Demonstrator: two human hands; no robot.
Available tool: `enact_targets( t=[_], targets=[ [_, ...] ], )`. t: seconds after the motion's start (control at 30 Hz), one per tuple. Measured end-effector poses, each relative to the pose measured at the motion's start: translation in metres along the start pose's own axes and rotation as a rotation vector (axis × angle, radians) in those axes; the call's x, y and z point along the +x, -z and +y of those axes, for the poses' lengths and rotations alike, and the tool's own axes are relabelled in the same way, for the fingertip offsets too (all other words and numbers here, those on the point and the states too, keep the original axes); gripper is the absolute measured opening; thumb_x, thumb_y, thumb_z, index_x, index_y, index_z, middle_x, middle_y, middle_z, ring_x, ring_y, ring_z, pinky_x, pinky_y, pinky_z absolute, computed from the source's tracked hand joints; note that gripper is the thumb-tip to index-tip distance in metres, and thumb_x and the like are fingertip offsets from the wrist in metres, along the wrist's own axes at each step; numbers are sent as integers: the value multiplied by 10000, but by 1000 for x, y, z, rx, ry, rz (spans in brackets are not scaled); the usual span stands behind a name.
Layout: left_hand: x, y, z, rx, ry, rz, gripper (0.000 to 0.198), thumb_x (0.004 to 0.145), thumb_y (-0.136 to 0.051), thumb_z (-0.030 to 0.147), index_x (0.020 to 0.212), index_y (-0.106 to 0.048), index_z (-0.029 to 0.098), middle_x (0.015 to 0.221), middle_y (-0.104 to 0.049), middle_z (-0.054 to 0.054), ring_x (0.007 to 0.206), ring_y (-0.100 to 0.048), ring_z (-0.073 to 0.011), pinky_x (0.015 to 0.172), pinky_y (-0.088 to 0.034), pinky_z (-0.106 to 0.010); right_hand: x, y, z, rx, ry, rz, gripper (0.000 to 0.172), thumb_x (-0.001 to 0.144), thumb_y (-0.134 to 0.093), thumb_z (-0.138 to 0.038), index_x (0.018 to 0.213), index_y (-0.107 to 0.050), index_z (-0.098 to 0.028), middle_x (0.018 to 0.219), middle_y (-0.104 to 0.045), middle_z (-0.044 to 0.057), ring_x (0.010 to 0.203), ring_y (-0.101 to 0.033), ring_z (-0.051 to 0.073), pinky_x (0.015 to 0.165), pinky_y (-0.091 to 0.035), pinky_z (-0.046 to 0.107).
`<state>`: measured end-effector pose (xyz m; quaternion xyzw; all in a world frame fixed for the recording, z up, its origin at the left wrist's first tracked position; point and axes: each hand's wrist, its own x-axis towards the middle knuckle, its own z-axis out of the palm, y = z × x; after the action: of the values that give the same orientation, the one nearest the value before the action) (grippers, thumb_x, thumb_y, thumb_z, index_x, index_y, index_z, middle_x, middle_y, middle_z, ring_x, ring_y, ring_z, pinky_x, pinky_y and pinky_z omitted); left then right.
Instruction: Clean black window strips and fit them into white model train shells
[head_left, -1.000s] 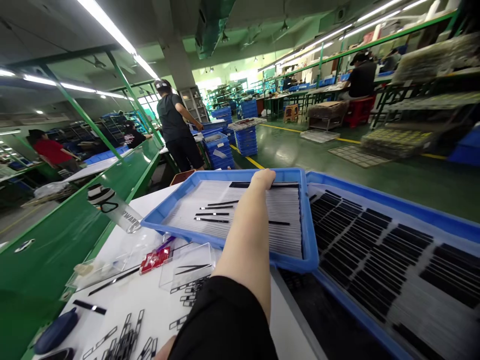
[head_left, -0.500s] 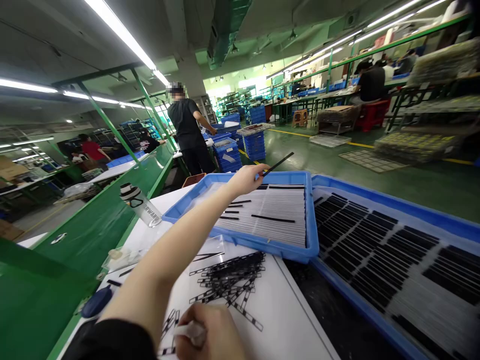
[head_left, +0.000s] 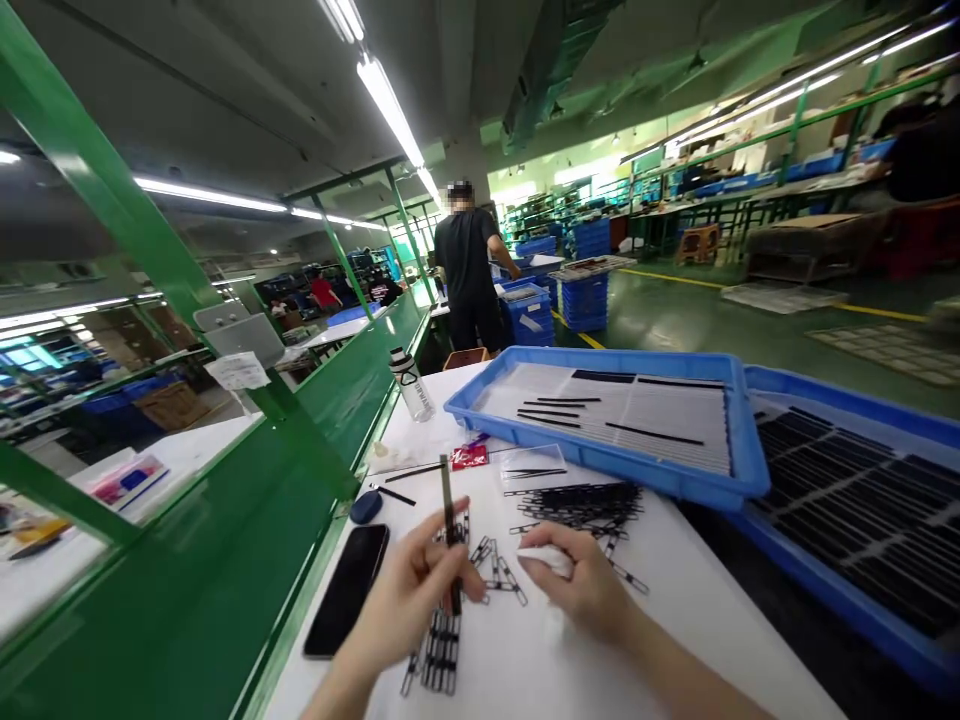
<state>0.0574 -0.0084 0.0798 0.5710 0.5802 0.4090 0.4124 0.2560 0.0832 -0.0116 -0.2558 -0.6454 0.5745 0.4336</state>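
The left hand (head_left: 405, 598) grips a thin black strip (head_left: 448, 495) upright, pinched between thumb and fingers, while the right hand (head_left: 592, 582) is clenched around a white wipe (head_left: 544, 560), its fingertips closing on the cloth. Both hands hover low over a white worktable (head_left: 675, 620), the strip's lower end just above a loose row of black-and-clear ladder-like strips (head_left: 442, 650). More of these lie scattered between the hands, and a tangled pile of them (head_left: 577, 508) sits just ahead.

The strip looks slim and may bend or snap if squeezed hard, and wiping pressure could scratch or smear it. A slipped grip could drop it among the loose pieces, where it would be hard to tell apart. The wrists and sleeves could also snag the pile and drag pieces toward the table edge.

A black smartphone (head_left: 346, 590) lies just beside the left hand, where a careless elbow could nudge it. Beyond are a clear acrylic box (head_left: 532, 465) holding tweezers (head_left: 534, 473), a blue pouch (head_left: 365, 507) and a water bottle (head_left: 403, 385). A blue tray (head_left: 600, 357) of strips overhangs near the pile, so a bump could shift it.
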Motion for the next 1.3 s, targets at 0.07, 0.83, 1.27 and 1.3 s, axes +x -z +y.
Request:
enact_targets(
  t=[0.07,0.83,1.27,1.3],
  targets=[
    [-14,-5,-9,-66,20,-65,597,1025,-554,519,1466,-512,118,896,-794,-121,788,-731,-187,697,-565,-270,-2,1,2,31,-34,0,254,849,-753,-413,838,-696,-166,657,-593,4,558,-486,124,531,-397,248],
    [-22,77,-70,503,59,763,635,994,-502,434,1553,-460,135,1711,-245,-202,1598,-58,-429,1252,10,-679,-25,17,5,390,-368,101,342,800,-834,-554,824,-679,-249,501,-368,-63,503,-371,102,520,-371,234],
    [-18,54,-65,566,-489,1009,505,953,-611,184,1446,-505,166,1304,-659,-173,1212,-640,-301,1056,-522,-490,-13,19,3,281,-287,66,447,783,-818,-630,819,-689,-204,482,-367,-69,463,-342,98,476,-285,251],
    [-18,44,-61,534,-570,953,535,933,-626,147,1452,-505,193,1313,-662,-153,1215,-644,-291,1041,-540,-466,-13,18,2,261,-289,48,458,785,-816,-636,831,-701,-194,487,-384,-66,464,-338,95,480,-278,254]
  ],
)
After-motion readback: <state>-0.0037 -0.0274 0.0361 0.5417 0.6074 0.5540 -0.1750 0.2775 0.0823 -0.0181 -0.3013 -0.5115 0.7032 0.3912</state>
